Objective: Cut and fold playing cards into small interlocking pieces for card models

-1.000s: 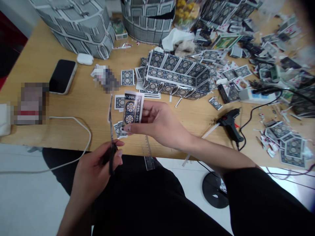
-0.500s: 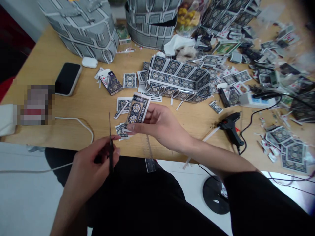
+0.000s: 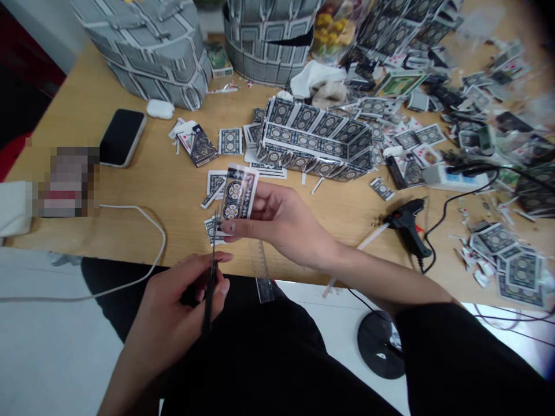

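My left hand (image 3: 186, 300) grips dark-handled scissors (image 3: 213, 263), their blades pointing up beside the lower left edge of a patterned playing card (image 3: 239, 193). That card is pinched between the thumb and fingers of my right hand (image 3: 277, 222), above the table near its front edge. Other cards (image 3: 215, 184) and a cut strip lie beneath and to the left of it. Beyond my right hand stands an open box shape made of joined cards (image 3: 312, 141). Whether the blades touch the card, I cannot tell.
A black glue gun (image 3: 407, 228) lies on the right with its cable. A phone (image 3: 124, 137) and white cable are at left. Large card-woven baskets (image 3: 151, 55) stand at the back. Loose cards (image 3: 522, 268) cover the right side. A clear ruler (image 3: 263, 283) overhangs the front edge.
My left hand has moved right with the scissors, bringing the blades beside the card. The card in my right hand has turned and shifted slightly left.
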The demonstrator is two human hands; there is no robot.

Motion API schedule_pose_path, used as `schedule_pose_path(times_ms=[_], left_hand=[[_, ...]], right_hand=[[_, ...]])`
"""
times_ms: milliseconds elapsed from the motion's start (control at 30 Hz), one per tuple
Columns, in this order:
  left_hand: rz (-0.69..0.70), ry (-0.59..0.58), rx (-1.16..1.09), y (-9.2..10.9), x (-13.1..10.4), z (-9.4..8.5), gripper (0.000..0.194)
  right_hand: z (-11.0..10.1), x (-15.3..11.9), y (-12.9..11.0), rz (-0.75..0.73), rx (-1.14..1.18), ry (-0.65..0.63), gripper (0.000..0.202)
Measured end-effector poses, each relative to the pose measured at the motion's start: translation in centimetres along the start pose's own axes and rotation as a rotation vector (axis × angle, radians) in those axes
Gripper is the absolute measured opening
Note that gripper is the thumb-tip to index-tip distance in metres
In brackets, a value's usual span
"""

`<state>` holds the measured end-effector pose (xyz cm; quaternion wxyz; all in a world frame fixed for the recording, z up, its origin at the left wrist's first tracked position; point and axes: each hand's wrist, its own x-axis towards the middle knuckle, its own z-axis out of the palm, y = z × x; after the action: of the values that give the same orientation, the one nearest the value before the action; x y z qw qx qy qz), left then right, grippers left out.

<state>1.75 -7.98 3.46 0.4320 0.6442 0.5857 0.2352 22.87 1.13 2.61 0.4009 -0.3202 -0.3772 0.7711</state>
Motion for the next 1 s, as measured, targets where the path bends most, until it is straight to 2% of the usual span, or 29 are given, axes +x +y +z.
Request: schedule_pose_path(times_ms=[267,733,1000], left_hand=[[-0.043,-0.054,-0.051,-0.39,-0.1,-0.21,0.032],[-0.008,-0.013,0.018,-0.4,-0.14,-0.24,0.027],[-0.041,-0.006,0.042,-0.45,-0.14,-0.23,0.029]], right_hand=[[0.01,0.02,0.01,-0.011,-0.037,-0.018,0.035],[-0.09,0.05,0.41,-0.004,-0.042,-0.02,0.034],[0.03,-0.13,0.34,0.007,-0.061,0.001,0.034]])
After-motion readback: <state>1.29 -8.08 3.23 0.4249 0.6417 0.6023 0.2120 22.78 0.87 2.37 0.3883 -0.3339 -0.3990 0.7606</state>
